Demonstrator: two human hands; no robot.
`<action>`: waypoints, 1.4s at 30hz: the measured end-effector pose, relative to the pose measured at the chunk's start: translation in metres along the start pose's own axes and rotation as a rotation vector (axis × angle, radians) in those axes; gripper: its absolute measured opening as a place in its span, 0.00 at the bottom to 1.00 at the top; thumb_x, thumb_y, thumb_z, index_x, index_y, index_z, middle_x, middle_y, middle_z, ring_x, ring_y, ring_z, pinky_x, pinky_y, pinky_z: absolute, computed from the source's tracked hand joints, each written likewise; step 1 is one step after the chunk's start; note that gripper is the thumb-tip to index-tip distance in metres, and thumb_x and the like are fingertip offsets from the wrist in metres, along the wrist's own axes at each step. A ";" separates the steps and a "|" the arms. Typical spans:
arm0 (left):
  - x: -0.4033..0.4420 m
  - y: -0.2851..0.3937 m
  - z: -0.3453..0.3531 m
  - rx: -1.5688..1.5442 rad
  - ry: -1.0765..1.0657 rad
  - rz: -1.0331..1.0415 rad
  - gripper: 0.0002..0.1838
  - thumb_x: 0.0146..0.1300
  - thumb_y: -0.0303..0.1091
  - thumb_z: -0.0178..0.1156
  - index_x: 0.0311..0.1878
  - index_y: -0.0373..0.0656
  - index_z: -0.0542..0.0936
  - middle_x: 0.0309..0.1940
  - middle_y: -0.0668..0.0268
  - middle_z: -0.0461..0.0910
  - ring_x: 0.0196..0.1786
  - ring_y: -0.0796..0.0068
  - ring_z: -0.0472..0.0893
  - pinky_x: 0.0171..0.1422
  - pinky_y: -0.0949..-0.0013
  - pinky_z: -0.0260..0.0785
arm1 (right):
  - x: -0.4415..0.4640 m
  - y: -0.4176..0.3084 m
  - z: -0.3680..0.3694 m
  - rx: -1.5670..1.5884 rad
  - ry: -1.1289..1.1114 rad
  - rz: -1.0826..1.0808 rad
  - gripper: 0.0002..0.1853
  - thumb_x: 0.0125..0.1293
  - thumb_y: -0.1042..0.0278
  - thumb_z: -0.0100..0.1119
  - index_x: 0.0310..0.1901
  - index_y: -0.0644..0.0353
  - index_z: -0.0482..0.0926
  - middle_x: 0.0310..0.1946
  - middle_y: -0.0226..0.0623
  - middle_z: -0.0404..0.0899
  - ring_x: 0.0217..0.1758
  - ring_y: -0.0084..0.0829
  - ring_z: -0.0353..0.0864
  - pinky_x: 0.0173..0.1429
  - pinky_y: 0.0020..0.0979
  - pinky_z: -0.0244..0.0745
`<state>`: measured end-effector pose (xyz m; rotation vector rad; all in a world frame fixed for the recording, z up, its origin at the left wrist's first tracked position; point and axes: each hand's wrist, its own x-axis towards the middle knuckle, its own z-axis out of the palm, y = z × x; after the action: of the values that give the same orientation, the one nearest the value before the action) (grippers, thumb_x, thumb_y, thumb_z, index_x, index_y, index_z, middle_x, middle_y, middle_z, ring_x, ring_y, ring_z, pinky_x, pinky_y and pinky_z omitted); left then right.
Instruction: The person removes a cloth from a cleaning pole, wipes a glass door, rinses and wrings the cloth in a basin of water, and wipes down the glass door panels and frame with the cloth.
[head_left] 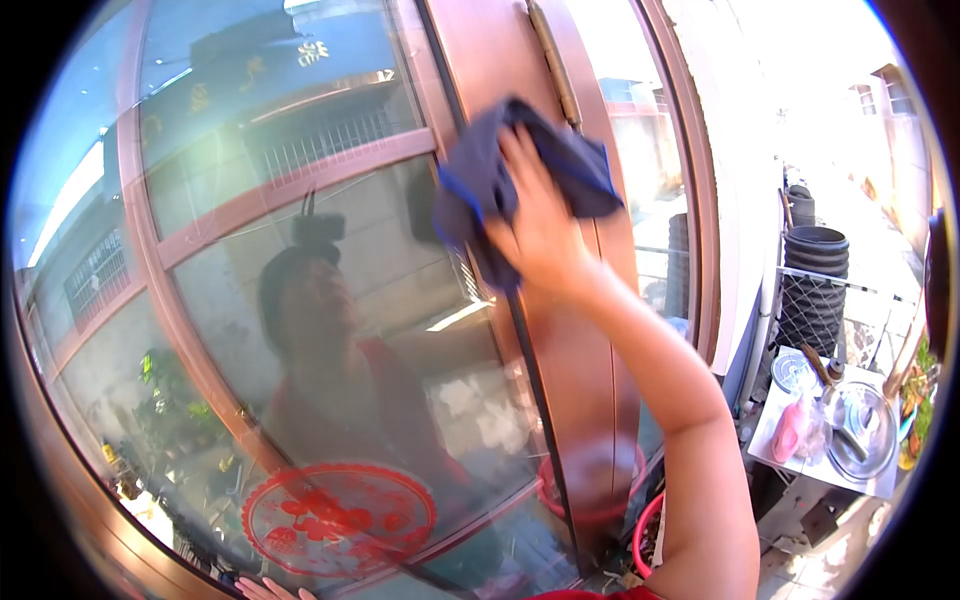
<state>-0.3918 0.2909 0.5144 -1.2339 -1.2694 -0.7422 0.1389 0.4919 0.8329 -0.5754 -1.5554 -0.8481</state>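
Observation:
A dark blue-grey cloth (475, 165) with a bright blue edge lies bunched against the copper-coloured door frame (570, 370), near the long vertical handle (553, 60). My right hand (535, 215) presses on the cloth, its fingers somewhat spread and slightly blurred. At the bottom edge, the fingers of my left hand (270, 590) show apart beside the glass, with the rest of that hand cut off. The glass pane (380, 280) carries a reflection of a person and a round red decoration (340, 520) low down.
On the right, a small table (775, 440) bears a metal basin (860, 430) and a pink item in a plastic bag (790, 432). Behind it stand black ribbed containers (815, 290) and a wire fence. A red-rimmed pot (648, 535) is near my right arm.

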 end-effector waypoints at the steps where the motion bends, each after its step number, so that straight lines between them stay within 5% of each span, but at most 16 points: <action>1: -0.003 0.000 0.002 0.015 -0.024 -0.020 0.36 0.75 0.56 0.39 0.77 0.42 0.54 0.73 0.34 0.53 0.72 0.26 0.57 0.72 0.28 0.51 | 0.039 0.016 0.008 0.010 0.100 -0.060 0.43 0.63 0.50 0.60 0.72 0.70 0.58 0.75 0.54 0.53 0.79 0.55 0.48 0.79 0.48 0.49; 5: -0.019 -0.005 0.002 0.041 -0.066 -0.061 0.35 0.74 0.56 0.39 0.76 0.42 0.56 0.73 0.34 0.55 0.72 0.27 0.59 0.72 0.30 0.52 | 0.193 0.048 0.006 -0.141 0.120 0.092 0.40 0.68 0.45 0.54 0.69 0.71 0.60 0.73 0.57 0.57 0.78 0.53 0.52 0.77 0.50 0.53; 7: -0.021 -0.004 0.000 0.040 -0.061 -0.072 0.35 0.74 0.56 0.40 0.76 0.43 0.57 0.73 0.35 0.56 0.71 0.28 0.60 0.72 0.31 0.53 | 0.240 0.074 0.012 -0.115 0.084 0.198 0.48 0.68 0.42 0.54 0.74 0.75 0.48 0.75 0.65 0.46 0.81 0.57 0.42 0.81 0.50 0.42; 10: -0.023 -0.006 0.002 0.039 -0.063 -0.077 0.35 0.74 0.56 0.42 0.76 0.43 0.57 0.73 0.36 0.56 0.72 0.29 0.60 0.72 0.32 0.54 | 0.271 0.069 0.004 -0.221 0.199 0.266 0.41 0.70 0.41 0.49 0.71 0.70 0.59 0.72 0.61 0.58 0.77 0.57 0.54 0.79 0.45 0.51; 15: 0.007 -0.004 -0.012 0.011 -0.060 -0.116 0.35 0.74 0.56 0.43 0.75 0.44 0.59 0.73 0.39 0.57 0.74 0.31 0.58 0.72 0.32 0.54 | 0.161 0.068 0.010 -0.260 0.180 -0.036 0.41 0.66 0.45 0.54 0.69 0.72 0.60 0.72 0.58 0.59 0.76 0.53 0.57 0.76 0.50 0.52; 19: 0.051 -0.016 -0.015 0.017 -0.020 -0.129 0.34 0.74 0.56 0.43 0.75 0.43 0.60 0.73 0.40 0.58 0.74 0.32 0.57 0.72 0.32 0.53 | 0.014 0.037 -0.017 -0.015 0.002 0.048 0.40 0.60 0.60 0.55 0.70 0.71 0.56 0.71 0.58 0.60 0.77 0.56 0.54 0.79 0.49 0.47; 23: 0.110 -0.014 -0.018 -0.048 0.055 -0.110 0.33 0.74 0.56 0.43 0.73 0.42 0.63 0.73 0.41 0.59 0.74 0.32 0.57 0.73 0.34 0.51 | -0.101 0.031 -0.050 -0.090 -0.127 0.146 0.40 0.55 0.67 0.56 0.71 0.70 0.59 0.72 0.57 0.59 0.77 0.55 0.54 0.80 0.48 0.45; 29: 0.124 -0.013 -0.009 -0.060 0.125 -0.077 0.34 0.74 0.57 0.40 0.72 0.42 0.65 0.72 0.40 0.60 0.73 0.31 0.59 0.73 0.35 0.52 | -0.088 0.121 -0.041 0.223 0.104 0.359 0.33 0.65 0.71 0.42 0.73 0.70 0.56 0.73 0.56 0.57 0.80 0.49 0.50 0.82 0.39 0.38; 31: 0.121 -0.014 -0.007 -0.059 0.112 -0.107 0.34 0.74 0.58 0.40 0.73 0.42 0.65 0.72 0.40 0.60 0.73 0.31 0.59 0.73 0.35 0.52 | -0.039 0.157 -0.049 0.291 0.113 0.496 0.29 0.78 0.59 0.37 0.73 0.70 0.56 0.71 0.51 0.62 0.77 0.43 0.55 0.80 0.36 0.44; 35: 0.121 -0.017 -0.004 -0.068 0.126 -0.117 0.34 0.74 0.58 0.40 0.73 0.43 0.64 0.73 0.40 0.59 0.73 0.32 0.59 0.72 0.35 0.53 | 0.108 0.163 -0.080 0.478 -0.026 0.773 0.38 0.75 0.36 0.38 0.69 0.66 0.67 0.61 0.37 0.74 0.62 0.26 0.69 0.68 0.27 0.60; 36: 0.121 -0.017 -0.004 -0.069 0.127 -0.113 0.34 0.74 0.58 0.41 0.73 0.44 0.64 0.73 0.40 0.59 0.73 0.32 0.59 0.72 0.35 0.53 | 0.144 0.151 -0.088 0.428 -0.186 0.730 0.40 0.74 0.35 0.40 0.70 0.67 0.65 0.62 0.41 0.72 0.64 0.28 0.68 0.70 0.28 0.59; 37: 0.119 -0.018 -0.004 -0.071 0.124 -0.109 0.34 0.74 0.58 0.41 0.74 0.44 0.63 0.73 0.40 0.59 0.73 0.32 0.59 0.72 0.35 0.53 | 0.173 0.150 -0.077 0.304 -0.177 0.648 0.42 0.72 0.34 0.40 0.70 0.67 0.65 0.67 0.50 0.68 0.72 0.41 0.61 0.74 0.38 0.55; 40: 0.118 -0.016 -0.009 -0.072 0.093 -0.108 0.34 0.74 0.58 0.41 0.74 0.45 0.63 0.73 0.41 0.59 0.73 0.32 0.59 0.71 0.35 0.54 | 0.264 0.132 -0.044 -0.277 -0.287 0.513 0.49 0.66 0.24 0.35 0.74 0.61 0.60 0.74 0.54 0.57 0.77 0.56 0.48 0.77 0.51 0.43; 42: 0.118 -0.017 -0.010 -0.068 0.079 -0.108 0.34 0.74 0.58 0.42 0.74 0.45 0.63 0.73 0.41 0.59 0.73 0.32 0.59 0.71 0.35 0.54 | 0.312 0.152 0.000 -0.430 -0.099 0.612 0.52 0.63 0.20 0.36 0.74 0.60 0.60 0.77 0.54 0.51 0.80 0.59 0.45 0.78 0.58 0.38</action>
<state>-0.3797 0.3018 0.6331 -1.1858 -1.2618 -0.9105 0.2043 0.5525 1.1687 -1.3418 -1.1711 -0.6781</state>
